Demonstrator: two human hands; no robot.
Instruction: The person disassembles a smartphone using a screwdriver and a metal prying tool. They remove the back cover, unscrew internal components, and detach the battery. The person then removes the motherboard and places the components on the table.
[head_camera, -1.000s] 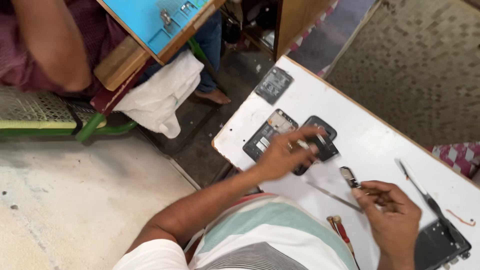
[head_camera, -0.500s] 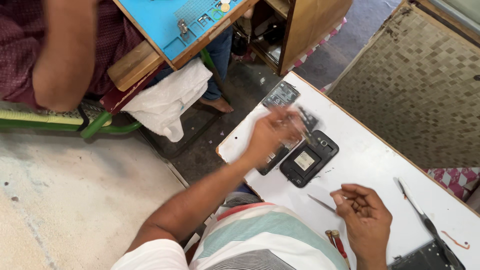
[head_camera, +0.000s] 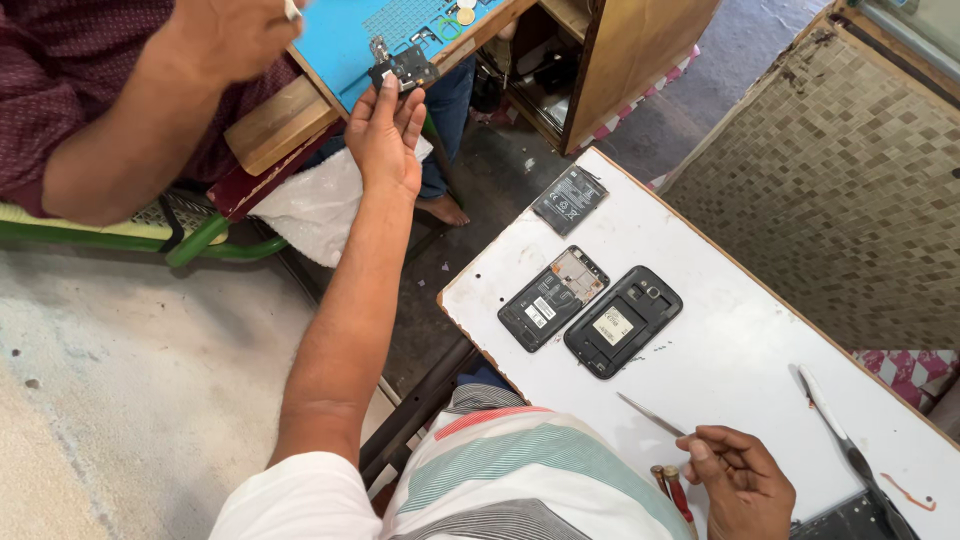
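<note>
The left hand (head_camera: 388, 135) stretches far out to the upper left of the frame, fingers closed on a small dark circuit board (head_camera: 402, 71) held up at the edge of a blue mat (head_camera: 350, 35). A second person's hand (head_camera: 228, 35) hovers just beside it at the top left. The right hand (head_camera: 740, 482) rests at the lower right on the white desk (head_camera: 740, 340), pinching thin metal tweezers (head_camera: 650, 414) whose tip points up-left. Well apart from both hands, mid-frame, two opened phones (head_camera: 590, 308) lie side by side, with a battery (head_camera: 570, 199) above them. Red-handled screwdrivers (head_camera: 672, 490) lie just beside the right hand.
</note>
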